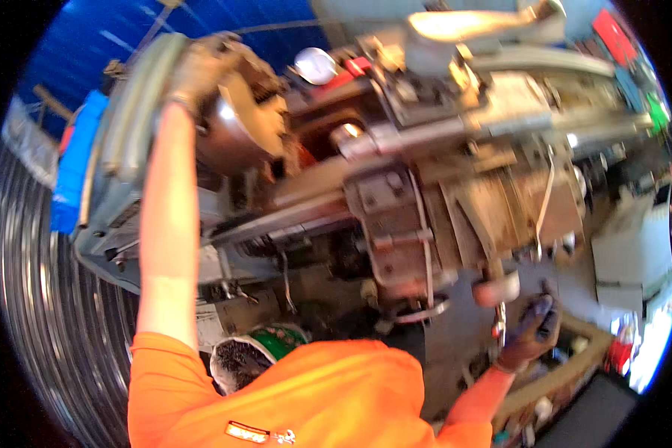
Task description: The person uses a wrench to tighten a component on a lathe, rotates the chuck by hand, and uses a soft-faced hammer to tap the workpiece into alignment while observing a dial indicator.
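From my remote view, the left arm reaches straight forward, its left hand [201,73] beside the round metal chuck [228,142]; blur hides whether those fingers grip. The chuck faces right, axis along the lathe bed [299,188]. Right of and nearer than the chuck, the right hand [532,336] has curled fingers, contents unclear. Corrugated sheeting [37,299] stands left of the chuck.

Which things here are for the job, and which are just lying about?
Probably for the job:
the big metal machine
its round metal chuck, beside the left hand

Seemingly just lying about:
the long blue object
the red object
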Demonstrator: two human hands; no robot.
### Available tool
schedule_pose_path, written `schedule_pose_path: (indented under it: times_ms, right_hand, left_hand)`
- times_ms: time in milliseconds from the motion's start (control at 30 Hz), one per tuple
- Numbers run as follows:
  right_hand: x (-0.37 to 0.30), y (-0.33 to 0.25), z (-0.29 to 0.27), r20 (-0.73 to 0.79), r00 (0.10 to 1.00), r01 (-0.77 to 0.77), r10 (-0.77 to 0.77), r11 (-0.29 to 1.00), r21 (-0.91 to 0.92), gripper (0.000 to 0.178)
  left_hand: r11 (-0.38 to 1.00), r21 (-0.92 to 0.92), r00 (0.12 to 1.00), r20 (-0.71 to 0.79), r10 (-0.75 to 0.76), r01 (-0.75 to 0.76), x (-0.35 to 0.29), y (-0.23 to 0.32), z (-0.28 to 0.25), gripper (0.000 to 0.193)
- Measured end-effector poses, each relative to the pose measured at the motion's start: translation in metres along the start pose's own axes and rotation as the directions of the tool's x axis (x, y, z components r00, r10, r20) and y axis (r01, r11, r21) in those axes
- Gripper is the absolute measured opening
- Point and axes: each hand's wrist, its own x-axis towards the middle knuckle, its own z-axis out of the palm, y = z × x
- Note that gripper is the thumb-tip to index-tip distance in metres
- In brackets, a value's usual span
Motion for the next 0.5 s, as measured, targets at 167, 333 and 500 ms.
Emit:
schedule_pose_path:
  times_ms: [167, 333, 500]
  right_hand:
    - [-0.093, -0.014, -0.033, 0.270, 0.956, -0.137, 0.116, 0.989, 0.059, 0.031]
    - [-0.179, 0.064, -0.003, 0.479, 0.487, -0.562, 0.730, 0.682, -0.468, 0.045]
    - [-0.200, 0.082, 0.063, 0.724, 0.234, -0.199, 0.649, 0.761, -0.618, 0.056]
  left_hand:
    - [0.938, -0.340, 0.997, -0.068, 0.048, -0.068, -0.020, 0.015, -0.019, 0.042]
    - [0.971, -0.149, 0.980, 0.048, 0.195, -0.186, -0.001, -0.004, -0.012, 0.042]
    - [0.987, 0.098, 0.988, -0.073, 0.133, -0.126, 0.008, -0.008, 0.002, 0.060]
